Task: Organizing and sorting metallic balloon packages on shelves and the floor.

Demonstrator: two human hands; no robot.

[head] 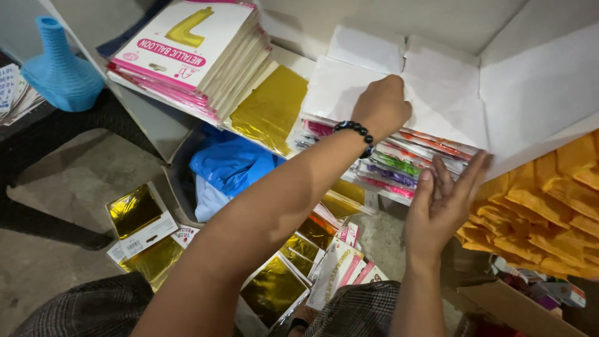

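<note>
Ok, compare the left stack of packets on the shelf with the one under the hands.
The left stack lies face up showing a gold shape; the right stack shows blank white backs. Nothing touches the left stack; the left hand and right hand handle the right one. Both are flat packets.

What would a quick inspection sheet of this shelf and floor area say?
Surface: white shelf above a grey concrete floor.
Job's things: stack of flat packets on the shelf, white backs up, coloured edges showing.
Clutter: gold foil packets on the floor; blue plastic bag; orange bags.
Hands: left hand, wearing a dark bead bracelet, presses down on the stack; right hand lies flat against its front edge, fingers spread.
Cables: nothing seen.
Surroundings: taller packet pile on the shelf at left; blue vase.
</note>
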